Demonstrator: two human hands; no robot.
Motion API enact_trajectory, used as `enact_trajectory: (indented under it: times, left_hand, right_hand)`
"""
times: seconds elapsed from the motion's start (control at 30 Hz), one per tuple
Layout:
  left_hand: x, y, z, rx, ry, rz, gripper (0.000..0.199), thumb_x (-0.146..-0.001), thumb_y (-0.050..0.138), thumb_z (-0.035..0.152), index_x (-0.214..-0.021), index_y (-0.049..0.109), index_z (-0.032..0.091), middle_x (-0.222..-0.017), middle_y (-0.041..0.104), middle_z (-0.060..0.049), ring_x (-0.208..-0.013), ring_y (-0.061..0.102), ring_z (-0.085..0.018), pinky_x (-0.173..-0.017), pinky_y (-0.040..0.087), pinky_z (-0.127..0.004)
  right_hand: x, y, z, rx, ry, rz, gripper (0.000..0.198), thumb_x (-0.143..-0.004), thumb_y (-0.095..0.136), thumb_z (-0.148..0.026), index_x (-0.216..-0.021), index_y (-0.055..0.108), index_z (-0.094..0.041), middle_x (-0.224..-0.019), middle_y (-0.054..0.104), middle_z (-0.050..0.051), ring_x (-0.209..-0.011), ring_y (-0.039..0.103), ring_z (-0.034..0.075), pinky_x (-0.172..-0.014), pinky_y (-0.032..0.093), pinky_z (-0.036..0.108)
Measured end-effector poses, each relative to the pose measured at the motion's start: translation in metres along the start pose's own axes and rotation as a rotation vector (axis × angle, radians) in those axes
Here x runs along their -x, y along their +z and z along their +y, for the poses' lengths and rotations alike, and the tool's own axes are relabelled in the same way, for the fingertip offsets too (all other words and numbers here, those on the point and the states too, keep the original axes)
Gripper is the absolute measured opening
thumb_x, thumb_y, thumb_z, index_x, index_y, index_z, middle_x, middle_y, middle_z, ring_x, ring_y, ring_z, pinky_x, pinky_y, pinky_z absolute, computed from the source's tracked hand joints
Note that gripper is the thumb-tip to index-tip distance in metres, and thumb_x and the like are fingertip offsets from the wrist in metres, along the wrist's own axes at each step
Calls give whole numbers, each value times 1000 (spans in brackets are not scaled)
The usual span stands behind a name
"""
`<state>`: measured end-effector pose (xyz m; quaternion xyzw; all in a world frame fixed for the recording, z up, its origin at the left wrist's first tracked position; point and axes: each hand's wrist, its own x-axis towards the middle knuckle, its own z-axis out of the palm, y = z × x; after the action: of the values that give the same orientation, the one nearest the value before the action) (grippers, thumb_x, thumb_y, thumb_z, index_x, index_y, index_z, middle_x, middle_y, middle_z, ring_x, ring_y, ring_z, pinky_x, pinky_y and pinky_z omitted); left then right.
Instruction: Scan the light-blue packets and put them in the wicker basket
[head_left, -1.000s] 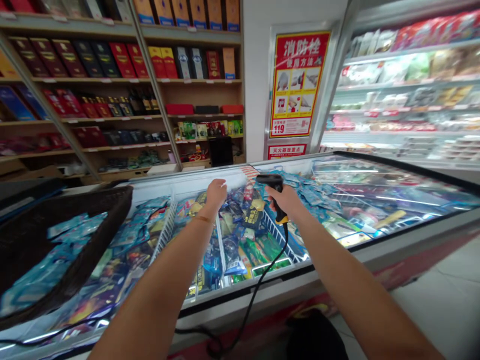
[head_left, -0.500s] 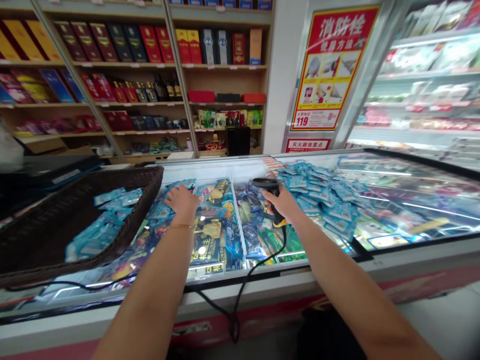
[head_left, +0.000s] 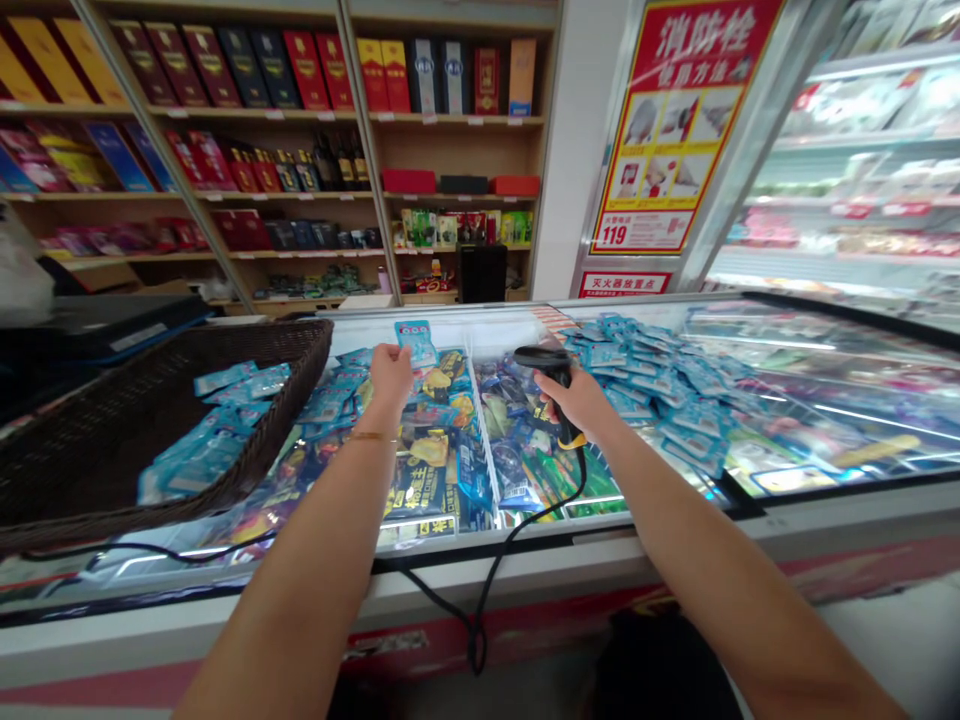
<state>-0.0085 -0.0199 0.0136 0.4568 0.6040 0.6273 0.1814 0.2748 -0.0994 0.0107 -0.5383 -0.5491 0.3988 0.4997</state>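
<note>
My left hand [head_left: 391,376] pinches a small blue packet [head_left: 417,341] by its edge and holds it up above the freezer top. In my right hand [head_left: 581,402] is a black and yellow handheld barcode scanner [head_left: 559,375], fingers wrapped round its handle, its head turned toward the packet. A black cable [head_left: 525,530] hangs from the scanner over the freezer's front edge. Loose blue packets [head_left: 334,395] lie just left of my left hand. A large heap of like packets [head_left: 660,375] spreads to the right of the scanner.
A brown wicker basket [head_left: 300,390] holding several blue packets stands at the left. Under the glass of the chest freezer [head_left: 555,555] lie colourful bags [head_left: 424,480]. Behind are wooden shelves [head_left: 315,115] with boxes and bottles, a red poster [head_left: 682,130] and a lit display fridge [head_left: 855,180].
My left hand has closed on a blue packet and lifted it toward the scanner, moving right. My right hand still holds the scanner. The view has shifted slightly.
</note>
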Motion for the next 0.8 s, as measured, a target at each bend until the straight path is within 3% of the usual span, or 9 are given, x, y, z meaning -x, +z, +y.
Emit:
enact_trajectory:
  times: [0.1,0.27,0.47,0.8]
  left_hand:
    - [12,20,3,190,-152,-122,20,-85,61,16,-74,45,20,-62,41,7,-57,51,-9,-74,60,-37]
    - [35,43,-1,432,-313,-240,23,-79,69,13,-73,48,19,-55,37,10,-48,40,-5,-74,62,-39]
    - [42,56,-9,568,-363,-244,25,-73,74,13,-72,49,18,-60,49,7,-63,57,-9,-84,60,-40]
    - [36,60,-17,587,-364,-231,21,-72,72,11,-74,53,17,-64,54,4,-77,65,-14,-85,60,-40]
  right_hand:
    - [4,2,-3,37,-30,-17,24,-84,72,-38,-92,59,-19,-61,62,-1,-41,56,13,-38,46,24]
    - [14,5,-8,181,-70,-65,24,-87,67,-41,-83,56,-21,-54,61,-1,-41,57,14,-43,47,25]
    - [29,12,-22,331,-83,-103,24,-86,67,-36,-74,52,-22,-46,57,-2,-39,55,15,-45,44,25]
    - [34,15,-31,379,-87,-113,22,-89,62,-32,-74,49,-22,-47,55,-3,-39,54,14,-45,42,24]
